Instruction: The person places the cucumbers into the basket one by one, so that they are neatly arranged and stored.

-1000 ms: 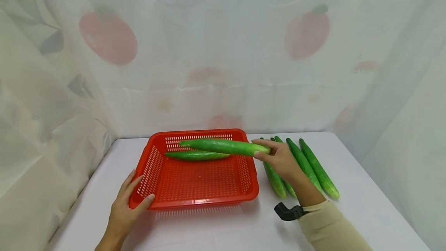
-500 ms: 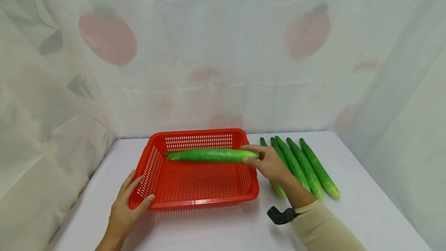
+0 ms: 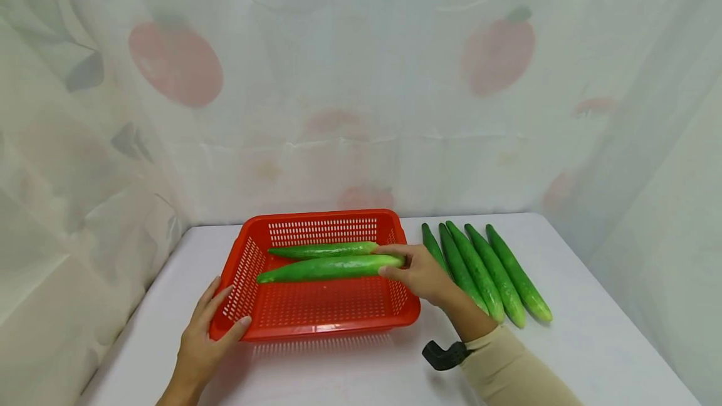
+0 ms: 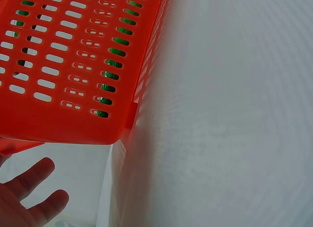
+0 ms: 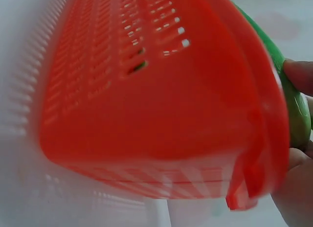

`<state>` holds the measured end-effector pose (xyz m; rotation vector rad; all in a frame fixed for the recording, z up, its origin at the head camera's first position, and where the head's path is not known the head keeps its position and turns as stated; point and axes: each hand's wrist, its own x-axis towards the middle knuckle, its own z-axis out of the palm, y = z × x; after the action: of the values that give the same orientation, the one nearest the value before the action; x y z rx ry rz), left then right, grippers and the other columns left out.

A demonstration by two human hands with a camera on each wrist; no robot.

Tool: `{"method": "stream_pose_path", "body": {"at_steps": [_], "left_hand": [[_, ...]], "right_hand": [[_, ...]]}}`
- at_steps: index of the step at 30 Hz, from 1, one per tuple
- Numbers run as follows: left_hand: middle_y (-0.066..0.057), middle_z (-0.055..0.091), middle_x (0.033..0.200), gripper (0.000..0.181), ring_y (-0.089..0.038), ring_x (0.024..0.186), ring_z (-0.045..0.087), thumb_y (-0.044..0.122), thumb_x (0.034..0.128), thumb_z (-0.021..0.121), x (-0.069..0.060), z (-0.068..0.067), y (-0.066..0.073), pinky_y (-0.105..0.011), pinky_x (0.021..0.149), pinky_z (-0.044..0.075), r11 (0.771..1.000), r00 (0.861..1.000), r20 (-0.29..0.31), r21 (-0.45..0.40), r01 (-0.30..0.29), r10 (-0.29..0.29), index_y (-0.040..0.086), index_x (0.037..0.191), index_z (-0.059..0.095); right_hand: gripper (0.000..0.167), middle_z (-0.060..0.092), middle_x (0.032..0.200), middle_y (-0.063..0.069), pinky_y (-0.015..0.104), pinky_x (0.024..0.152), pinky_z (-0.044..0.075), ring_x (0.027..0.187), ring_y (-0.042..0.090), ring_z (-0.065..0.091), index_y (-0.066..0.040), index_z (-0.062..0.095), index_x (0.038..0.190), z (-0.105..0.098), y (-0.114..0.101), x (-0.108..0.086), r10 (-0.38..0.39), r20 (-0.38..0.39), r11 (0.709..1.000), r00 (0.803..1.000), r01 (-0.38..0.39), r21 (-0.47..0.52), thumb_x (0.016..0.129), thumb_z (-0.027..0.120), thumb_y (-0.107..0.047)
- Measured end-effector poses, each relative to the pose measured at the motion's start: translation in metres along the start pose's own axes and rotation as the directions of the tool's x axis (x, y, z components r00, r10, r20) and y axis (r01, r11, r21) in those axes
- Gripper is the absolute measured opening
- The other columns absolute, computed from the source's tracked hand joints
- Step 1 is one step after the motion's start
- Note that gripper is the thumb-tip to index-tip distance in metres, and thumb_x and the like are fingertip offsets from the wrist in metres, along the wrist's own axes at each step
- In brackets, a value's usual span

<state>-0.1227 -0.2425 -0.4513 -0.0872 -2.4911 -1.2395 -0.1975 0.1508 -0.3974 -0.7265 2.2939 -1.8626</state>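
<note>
Though glossy, cucumber [image 3: 327, 269] pinched by right hand [image 3: 418, 271], left hand [image 3: 201, 336] spread at slotted basket [image 3: 304, 331].

White table [image 3: 338, 374], red basket [image 3: 316, 330], 5 green cucumbers [image 3: 476, 271]

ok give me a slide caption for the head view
Right hand holds a cucumber over a red basket, left hand at its corner.

Pale fruit-printed sheeting [image 3: 361, 89] behind a white table [image 3: 333, 381]
</note>
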Motion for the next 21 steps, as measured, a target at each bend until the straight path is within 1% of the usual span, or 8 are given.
{"method": "stream_pose_path", "body": {"at_steps": [4, 7, 10, 11, 13, 17, 21], "left_hand": [[0.008, 0.025, 0.154, 0.066, -0.017, 0.138, 0.026, 0.018, 0.0824, 0.079, 0.000, 0.001, 0.000, -0.003, 0.090, 0.027, 1.000, 1.000, -0.009, 0.001, -0.019, 0.019, 0.011, 0.141, 0.049], [0.008, 0.026, 0.154, 0.066, -0.017, 0.138, 0.026, 0.018, 0.0820, 0.079, 0.000, 0.001, 0.000, -0.003, 0.090, 0.027, 1.000, 1.000, -0.011, 0.002, -0.023, 0.023, 0.011, 0.141, 0.049], [0.008, 0.026, 0.154, 0.066, -0.016, 0.138, 0.026, 0.018, 0.0822, 0.079, 0.000, 0.001, 0.000, -0.003, 0.090, 0.027, 1.000, 1.000, -0.010, 0.002, -0.023, 0.023, 0.011, 0.141, 0.050], [0.008, 0.026, 0.154, 0.066, -0.016, 0.138, 0.026, 0.018, 0.0823, 0.079, 0.000, 0.001, -0.001, -0.003, 0.090, 0.026, 1.000, 1.000, -0.010, 0.003, -0.025, 0.025, 0.011, 0.141, 0.050], [0.008, 0.026, 0.154, 0.066, -0.016, 0.138, 0.026, 0.019, 0.0824, 0.079, 0.000, 0.001, -0.001, -0.003, 0.091, 0.026, 1.000, 1.000, -0.010, 0.002, -0.028, 0.028, 0.011, 0.141, 0.050], [0.009, 0.026, 0.154, 0.066, -0.015, 0.137, 0.027, 0.018, 0.0821, 0.079, 0.000, 0.001, -0.002, -0.003, 0.091, 0.027, 0.999, 0.999, -0.011, 0.001, -0.033, 0.033, 0.012, 0.141, 0.050], [0.008, 0.027, 0.153, 0.066, -0.013, 0.136, 0.028, 0.015, 0.0811, 0.079, 0.000, 0.002, -0.002, -0.004, 0.091, 0.028, 0.999, 0.999, -0.018, -0.008, -0.041, 0.040, 0.011, 0.140, 0.051]], "right_hand": [[0.035, 0.061, 0.087, 0.009, 0.030, 0.062, 0.048, 0.074, 0.020, 0.056, -0.001, 0.065, 0.123, 0.006, 0.001, 0.001, 0.029, 0.030, 0.999, 0.999, -0.028, -0.031, 0.089, 0.070, -0.009], [0.033, 0.062, 0.088, 0.007, 0.033, 0.064, 0.050, 0.075, 0.020, 0.057, -0.005, 0.067, 0.121, 0.010, 0.001, 0.002, 0.047, 0.055, 0.997, 0.997, -0.044, -0.058, 0.089, 0.070, -0.011], [0.031, 0.064, 0.093, 0.005, 0.039, 0.068, 0.053, 0.079, 0.021, 0.059, -0.010, 0.069, 0.120, 0.014, 0.000, 0.003, 0.057, 0.080, 0.995, 0.995, -0.051, -0.081, 0.089, 0.070, -0.012], [0.031, 0.064, 0.092, 0.005, 0.040, 0.068, 0.053, 0.079, 0.021, 0.059, -0.011, 0.069, 0.119, 0.016, 0.000, 0.004, 0.056, 0.089, 0.995, 0.994, -0.048, -0.089, 0.089, 0.070, -0.012], [0.031, 0.064, 0.090, 0.003, 0.039, 0.068, 0.053, 0.077, 0.021, 0.059, -0.011, 0.069, 0.119, 0.018, -0.001, 0.004, 0.051, 0.106, 0.993, 0.993, -0.040, -0.107, 0.089, 0.070, -0.012], [0.030, 0.065, 0.084, 0.000, 0.032, 0.065, 0.051, 0.073, 0.017, 0.059, -0.009, 0.069, 0.119, 0.022, -0.001, 0.006, 0.033, 0.145, 0.987, 0.989, -0.010, -0.158, 0.090, 0.069, -0.011], [0.029, 0.064, 0.081, -0.004, 0.029, 0.063, 0.050, 0.071, 0.015, 0.057, -0.014, 0.070, 0.118, 0.025, 0.000, 0.006, 0.030, 0.165, 0.981, 0.986, 0.003, -0.196, 0.089, 0.069, -0.011]]}}
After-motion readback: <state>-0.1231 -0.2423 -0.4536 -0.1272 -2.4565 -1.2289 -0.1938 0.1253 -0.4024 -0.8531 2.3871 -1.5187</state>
